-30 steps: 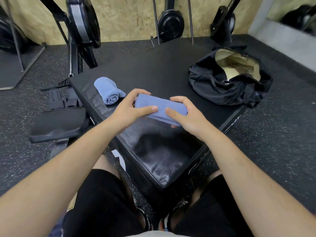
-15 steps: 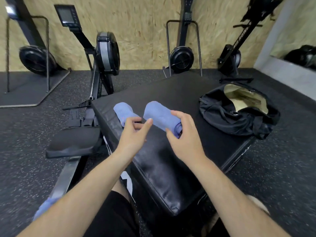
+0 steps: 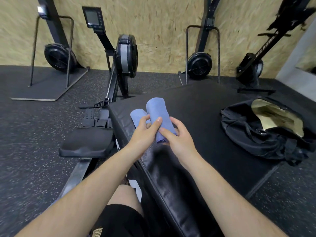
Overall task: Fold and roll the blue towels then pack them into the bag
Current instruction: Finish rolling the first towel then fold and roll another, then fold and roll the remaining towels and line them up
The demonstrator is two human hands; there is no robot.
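Observation:
Two rolled blue towels lie side by side on the black padded box [image 3: 205, 106]. The smaller roll [image 3: 136, 115] rests near the box's left edge. The larger roll [image 3: 156, 108] points away from me, and both hands hold its near end. My right hand [image 3: 177, 139] grips it from the right, thumb on top. My left hand [image 3: 142, 134] has its thumb on the larger roll, with the fingers curled into the gap beside the smaller roll. The black bag [image 3: 248, 134] lies open on the box's right side, showing its tan lining.
A rowing machine [image 3: 126, 53] stands left of the box, its black seat [image 3: 85, 144] close to my left arm. More rowers [image 3: 199, 64] are stored upright along the wooden wall. Speckled rubber floor surrounds the box.
The larger roll has been turned from crosswise to pointing away and set down next to the smaller roll. My head has lifted, showing more of the wall.

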